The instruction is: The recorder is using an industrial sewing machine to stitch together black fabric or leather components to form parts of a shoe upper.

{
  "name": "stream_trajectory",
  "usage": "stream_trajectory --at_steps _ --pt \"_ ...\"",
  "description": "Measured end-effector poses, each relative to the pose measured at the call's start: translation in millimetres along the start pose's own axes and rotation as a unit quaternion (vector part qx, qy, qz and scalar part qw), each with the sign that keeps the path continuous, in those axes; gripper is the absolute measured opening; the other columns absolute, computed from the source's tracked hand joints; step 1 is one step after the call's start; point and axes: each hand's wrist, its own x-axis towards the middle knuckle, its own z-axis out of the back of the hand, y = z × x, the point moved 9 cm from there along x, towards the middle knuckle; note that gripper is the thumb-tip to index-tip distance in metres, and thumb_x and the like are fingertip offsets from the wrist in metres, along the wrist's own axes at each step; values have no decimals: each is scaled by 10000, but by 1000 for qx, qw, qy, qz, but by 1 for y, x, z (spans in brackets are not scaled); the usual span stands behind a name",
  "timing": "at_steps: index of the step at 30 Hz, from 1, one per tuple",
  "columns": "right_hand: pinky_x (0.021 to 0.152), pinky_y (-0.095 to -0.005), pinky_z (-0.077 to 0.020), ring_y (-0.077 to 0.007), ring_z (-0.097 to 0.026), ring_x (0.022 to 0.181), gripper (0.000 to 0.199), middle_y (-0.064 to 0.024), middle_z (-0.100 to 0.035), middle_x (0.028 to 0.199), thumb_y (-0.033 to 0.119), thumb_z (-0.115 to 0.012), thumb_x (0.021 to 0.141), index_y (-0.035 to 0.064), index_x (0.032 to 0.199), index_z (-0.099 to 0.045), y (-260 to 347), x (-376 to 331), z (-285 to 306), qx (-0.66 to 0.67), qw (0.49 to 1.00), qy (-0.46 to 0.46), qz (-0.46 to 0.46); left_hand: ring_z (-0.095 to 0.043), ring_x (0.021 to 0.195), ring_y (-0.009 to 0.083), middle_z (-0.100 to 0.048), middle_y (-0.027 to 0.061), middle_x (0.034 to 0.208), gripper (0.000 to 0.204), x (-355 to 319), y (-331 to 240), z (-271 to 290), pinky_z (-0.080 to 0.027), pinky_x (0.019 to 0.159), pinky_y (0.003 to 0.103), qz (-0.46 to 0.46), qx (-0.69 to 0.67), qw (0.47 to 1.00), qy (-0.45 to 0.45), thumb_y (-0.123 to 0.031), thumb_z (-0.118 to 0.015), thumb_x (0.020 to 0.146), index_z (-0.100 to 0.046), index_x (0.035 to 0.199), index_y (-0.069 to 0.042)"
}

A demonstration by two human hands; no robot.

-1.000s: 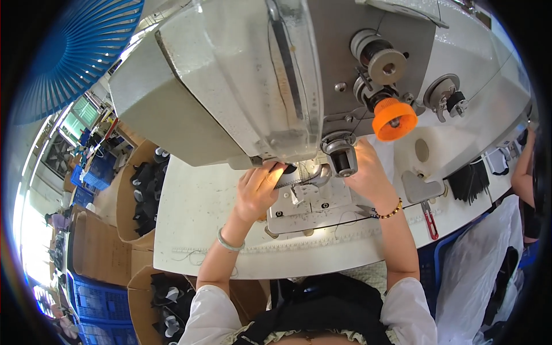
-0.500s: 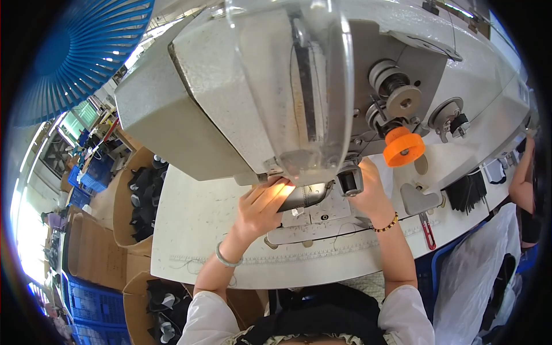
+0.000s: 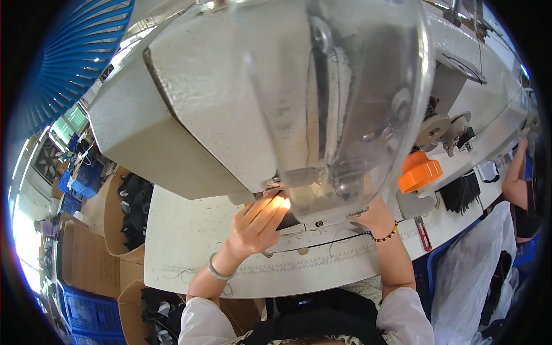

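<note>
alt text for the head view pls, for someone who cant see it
A person's left hand reaches under the head of a large grey industrial sewing machine, lit by its work light. The right hand is mostly hidden behind its clear guard, beside an orange knob.

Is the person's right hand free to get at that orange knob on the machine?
Probably yes: the right hand sits just below-left of the orange knob, with nothing visible between them.
</note>
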Motion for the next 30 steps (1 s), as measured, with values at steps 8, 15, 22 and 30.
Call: stream_trajectory --at_steps 8,15,22,30 --pt "761 -393 -452 -278 -556 889 274 -61 -588 849 -46 -577 563 53 818 -598 23 11 10 -56 996 -33 66 -636 812 246 -598 97 827 331 2 1 -1 -516 595 255 -6 7 1000 11 92 -508 547 -627 851 46" --pt "730 -377 -462 -282 -554 850 237 -66 -584 814 -38 -585 562 55 780 -581 26 11 11 -70 994 -33 72 -633 825 253 -600 100 833 330 0 -1 0 -534 639 272 -2 -1 1000 16 98 -514 554 -625 862 56" --pt "682 -348 -469 -269 -574 793 250 -66 -607 849 -18 -584 608 100 828 -607 9 8 9 -48 998 -31 26 -627 841 268 -585 120 849 269 1 -5 -4 -539 695 292 7 14 999 29 114 -500 623 -613 864 79" --pt "709 -347 -460 -267 -554 832 233 -67 -592 847 -18 -575 624 89 828 -606 10 9 8 -50 998 -39 13 -627 843 273 -577 126 856 253 -1 -4 -7 -542 710 303 6 26 999 17 125 -517 648 -612 877 77"
